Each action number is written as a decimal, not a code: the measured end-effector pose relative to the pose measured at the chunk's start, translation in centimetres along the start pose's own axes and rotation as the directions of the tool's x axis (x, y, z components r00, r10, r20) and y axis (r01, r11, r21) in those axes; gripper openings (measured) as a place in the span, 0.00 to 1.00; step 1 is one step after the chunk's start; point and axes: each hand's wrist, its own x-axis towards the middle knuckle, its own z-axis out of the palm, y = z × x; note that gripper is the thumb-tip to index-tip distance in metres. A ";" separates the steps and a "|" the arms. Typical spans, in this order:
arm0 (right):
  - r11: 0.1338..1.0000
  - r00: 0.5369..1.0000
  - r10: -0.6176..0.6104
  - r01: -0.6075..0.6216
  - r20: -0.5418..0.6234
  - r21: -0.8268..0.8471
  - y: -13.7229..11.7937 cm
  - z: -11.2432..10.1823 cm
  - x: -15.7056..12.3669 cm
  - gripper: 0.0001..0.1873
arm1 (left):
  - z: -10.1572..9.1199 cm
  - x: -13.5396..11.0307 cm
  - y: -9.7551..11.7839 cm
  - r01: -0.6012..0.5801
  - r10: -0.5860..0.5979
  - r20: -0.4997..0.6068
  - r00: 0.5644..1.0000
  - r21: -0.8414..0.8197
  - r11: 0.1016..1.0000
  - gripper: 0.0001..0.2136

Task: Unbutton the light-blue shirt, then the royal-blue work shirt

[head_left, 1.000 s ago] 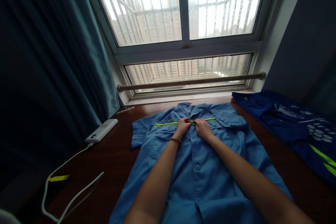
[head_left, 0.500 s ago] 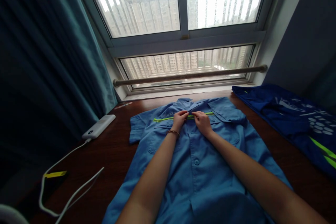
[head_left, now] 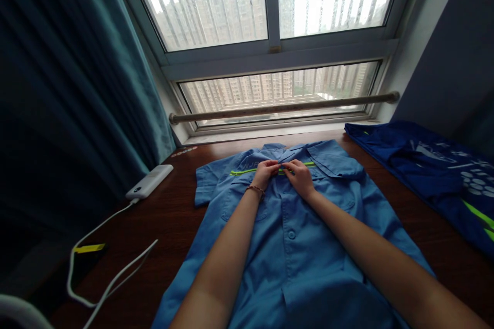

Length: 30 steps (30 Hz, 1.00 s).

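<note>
A blue short-sleeved work shirt [head_left: 262, 257] lies front side up, its collar toward the window. Across its chest runs a yellow-green stripe [head_left: 244, 171]. At the middle of that stripe, my left hand [head_left: 266, 172] pinches the shirt's front edge; a beaded bracelet circles the wrist. My right hand [head_left: 299, 176] pinches the same placket just beside it, the fingertips of both hands nearly meeting. Whatever small part sits between the fingers is hidden. Lower on the placket a round button [head_left: 292, 235] shows.
The shirt rests on a dark wooden surface [head_left: 181, 180]. To the left are a white power bank [head_left: 150, 182] with a white cable [head_left: 102, 222] and a yellow-and-black item [head_left: 89, 249]. A dark blue printed garment [head_left: 417, 175] lies at right. Behind stand a window with a rail [head_left: 285, 108] and a curtain [head_left: 116, 87].
The camera view has shifted slightly. Both hands stay at the stripe, still pinching the placket, with the right hand's fingers slightly repositioned.
</note>
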 end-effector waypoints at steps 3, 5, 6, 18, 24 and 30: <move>0.999 1.000 -0.021 0.021 -0.009 -0.030 -0.1 -0.1 0.0 0.08 | 0.0 0.0 0.1 0.018 -0.018 0.000 1.000 0.006 1.000 0.14; 0.999 1.000 -0.025 0.025 -0.009 -0.041 -0.1 -0.1 -0.1 0.08 | 0.0 -0.1 0.4 0.037 -0.037 0.008 0.999 0.013 0.999 0.14; 0.999 1.000 -0.026 0.026 -0.008 -0.048 -0.2 -0.2 -0.1 0.08 | 0.0 -0.2 0.5 0.048 -0.048 0.011 0.999 0.015 0.999 0.14; 0.997 1.000 -0.030 0.029 -0.008 -0.072 -0.3 -0.4 -0.2 0.05 | -0.2 -0.4 0.5 0.024 -0.028 0.060 0.998 0.063 0.998 0.17; 0.997 1.000 -0.026 0.027 0.009 -0.066 -0.3 -0.4 -0.1 0.06 | 0.1 -0.7 0.6 -0.032 0.024 0.085 0.996 0.100 0.994 0.17; 0.999 1.000 -0.007 0.008 0.027 -0.041 0.0 -0.2 0.1 0.08 | 0.3 -0.8 0.6 -0.045 0.037 0.065 0.997 0.125 0.991 0.16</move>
